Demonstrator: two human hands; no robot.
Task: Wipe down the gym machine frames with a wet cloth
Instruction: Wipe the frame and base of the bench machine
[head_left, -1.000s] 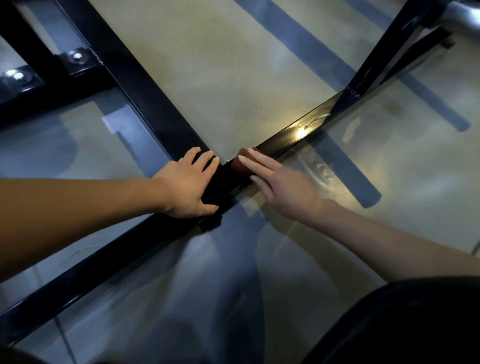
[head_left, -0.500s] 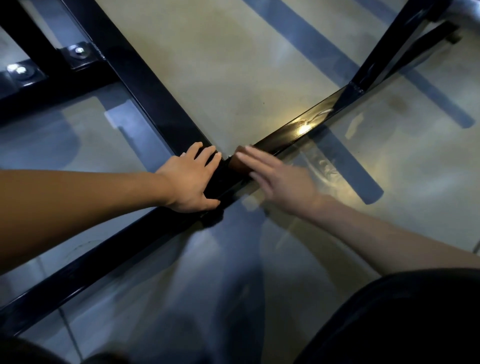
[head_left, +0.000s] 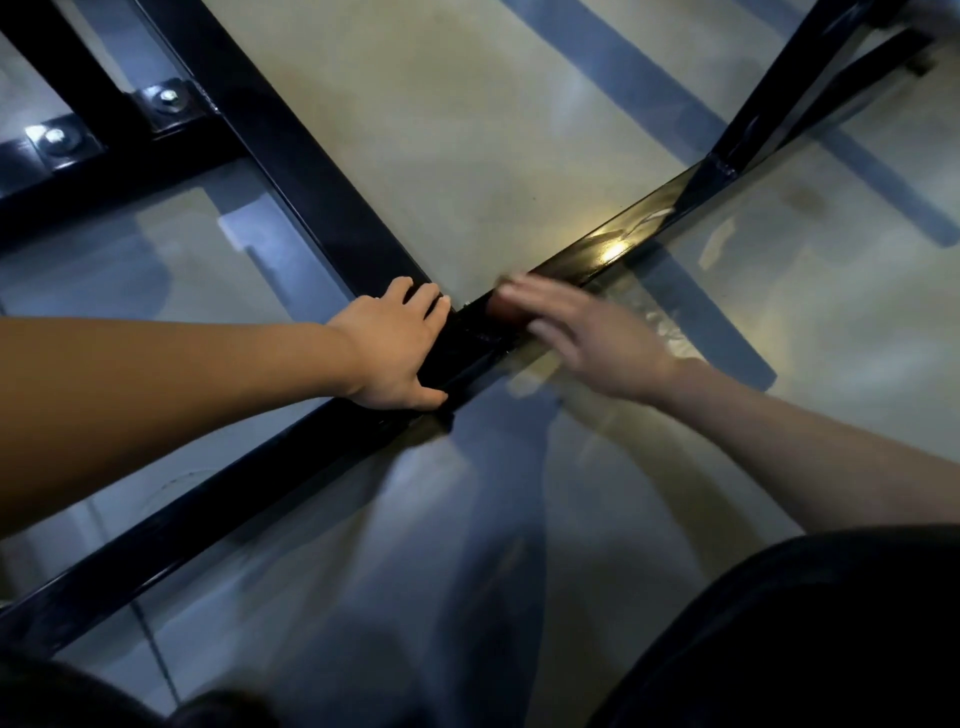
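Observation:
A black steel frame bar (head_left: 613, 249) of the gym machine runs along the floor from lower left to upper right. A second black bar (head_left: 291, 156) meets it at a joint in the middle. My left hand (head_left: 395, 348) rests flat on the frame at that joint, fingers straight. My right hand (head_left: 587, 338) is motion-blurred, its straight fingers pressing a small dark brown cloth (head_left: 501, 309) onto the bar just right of the joint. Most of the cloth is hidden under the fingers.
Bolted brackets (head_left: 166, 101) sit on a black crossbar at the upper left. An upright black post (head_left: 769, 109) rises from the bar at the upper right. The glossy floor (head_left: 467, 119) shows reflections. Dark clothing fills the lower right corner.
My right hand with the cloth has slid a little along the bar and is now blurred. My left hand stays on the joint.

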